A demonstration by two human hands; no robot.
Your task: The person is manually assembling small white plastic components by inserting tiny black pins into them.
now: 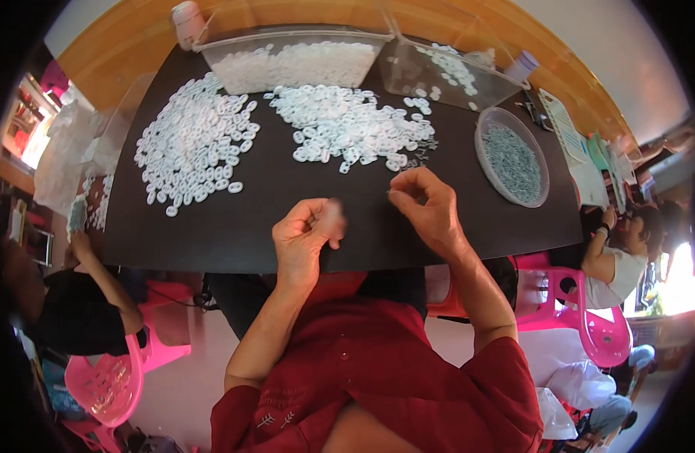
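My left hand (301,235) is held over the near part of the dark table, its fingers curled in and the thumb side smeared by motion. Whatever it may hold is hidden. To its right, my right hand (430,210) has thumb and forefinger pinched together; anything between them is too small to name. Just beyond the right hand lie a few small dark metal pieces (419,155), next to a middle pile of white oval plastic pieces (347,124). A second pile of white ovals (193,143) spreads out at the left.
At the back stands a clear bin (294,64) full of white pieces, beside another clear bin (449,75) with some inside. A round tub (511,158) of small grey metal pieces sits at the right. A bottle (187,24) stands back left. People sit at both sides near pink chairs (606,328).
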